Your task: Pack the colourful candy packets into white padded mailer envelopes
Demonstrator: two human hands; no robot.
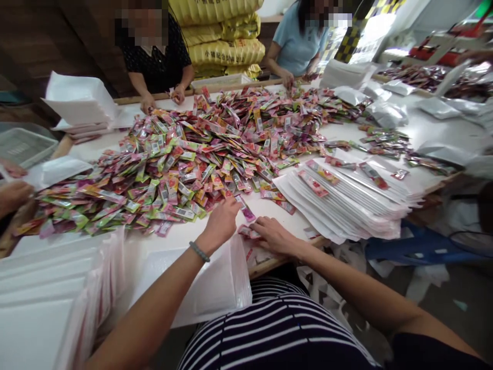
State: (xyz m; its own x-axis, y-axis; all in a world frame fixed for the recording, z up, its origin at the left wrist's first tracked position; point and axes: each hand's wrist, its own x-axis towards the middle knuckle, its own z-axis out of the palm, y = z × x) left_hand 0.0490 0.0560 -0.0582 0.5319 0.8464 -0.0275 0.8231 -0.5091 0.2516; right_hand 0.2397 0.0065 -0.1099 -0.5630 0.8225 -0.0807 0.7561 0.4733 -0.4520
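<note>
My left hand point(221, 223), with a grey bracelet at the wrist, is closed at the near edge of the heap. Its fingertips pinch the upper end of a small purple packet point(245, 209). Close by on the right, my right hand point(275, 236) curls its fingers over a few pink packets point(248, 232) at the table's front edge; its thumb is partly hidden. Beyond both hands spreads a large heap of small, shiny, narrow packets point(208, 149) in pink, green, orange and purple. Below my left forearm lies a white padded envelope stack point(215, 282).
White envelopes are stacked at the lower left point(42, 308). Another envelope pile point(346, 200), with loose packets on top, lies at the right. Two people work across the table, and another person's hands point(15, 192) show at the left edge. Yellow sacks point(227, 51) stand behind.
</note>
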